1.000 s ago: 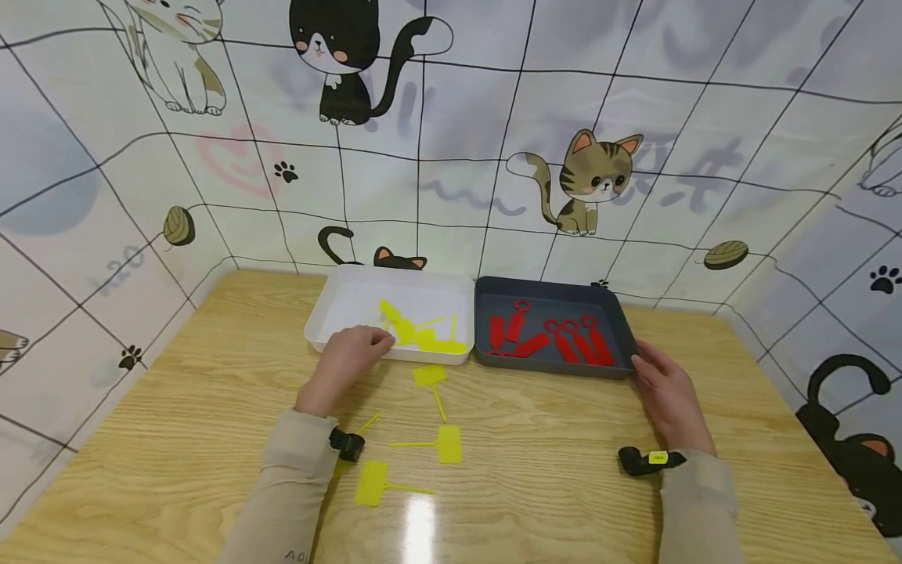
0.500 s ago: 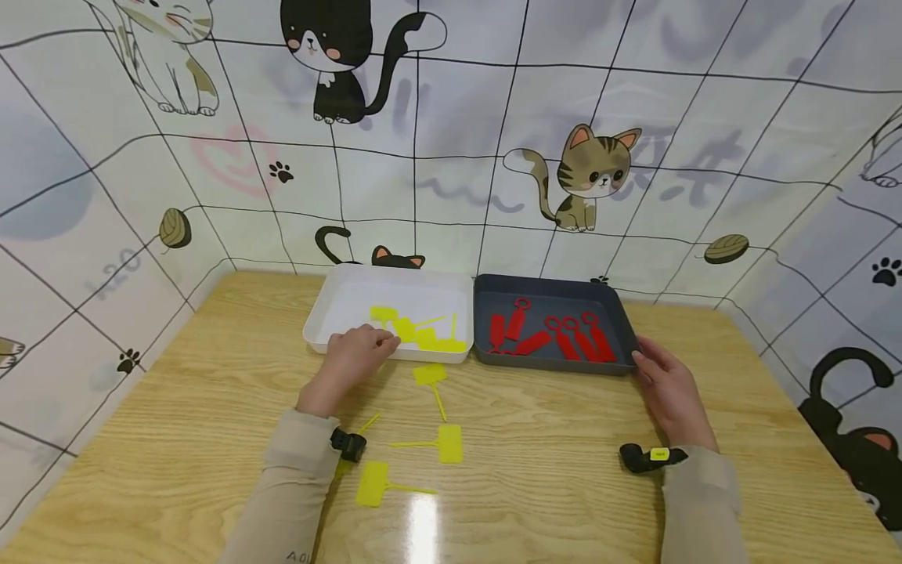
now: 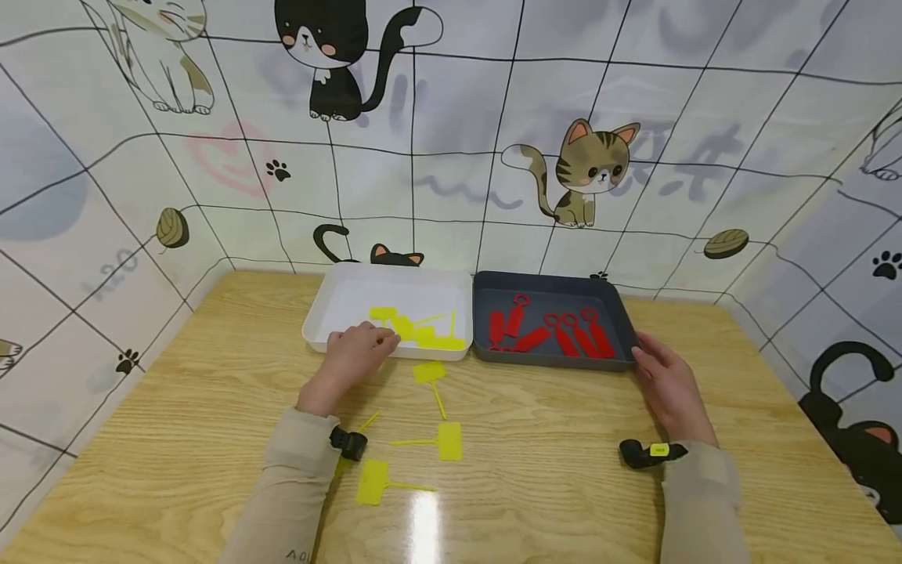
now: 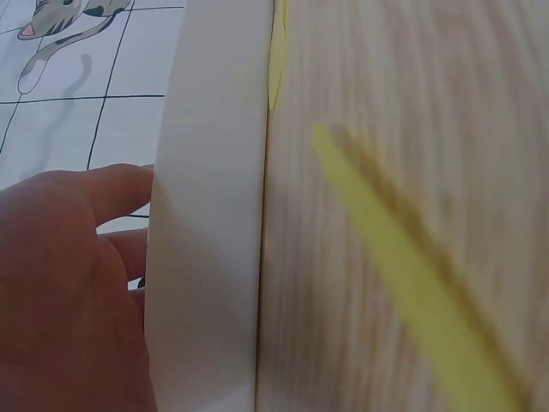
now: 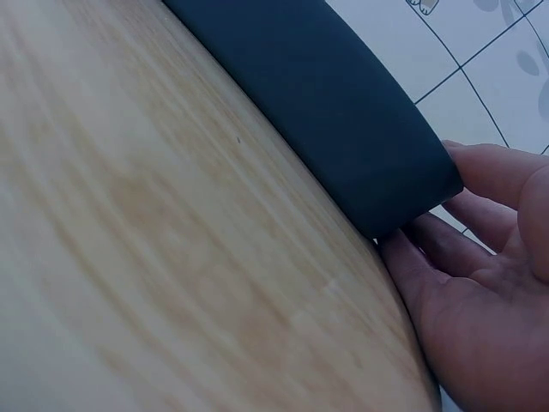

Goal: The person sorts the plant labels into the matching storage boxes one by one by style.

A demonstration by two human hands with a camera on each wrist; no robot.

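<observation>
In the head view my left hand (image 3: 355,354) reaches over the front wall of a white tray (image 3: 338,301), its fingers beside the yellow plant tags (image 3: 402,327) inside. The tray wall (image 4: 206,223) hides the fingertips in the left wrist view; the fingers look loosely bent. My right hand (image 3: 672,388) holds the front right corner of a dark grey tray (image 3: 557,291), with finger and thumb against that corner in the right wrist view. Several red tags with ring ends (image 3: 532,340) lie in the dark tray.
Before the trays, more yellow tags lie on the wooden table, among them one by the white tray (image 3: 428,373), another in the middle (image 3: 449,441) and a third near the front (image 3: 372,482). My left forearm partly covers another tag (image 3: 369,422). A cat-print cloth (image 3: 451,188) stands behind.
A yellow tag at the left of the group has gone from tilted to lying flatter in the white tray. My left hand has shifted slightly right. The right hand stays at the dark tray's corner.
</observation>
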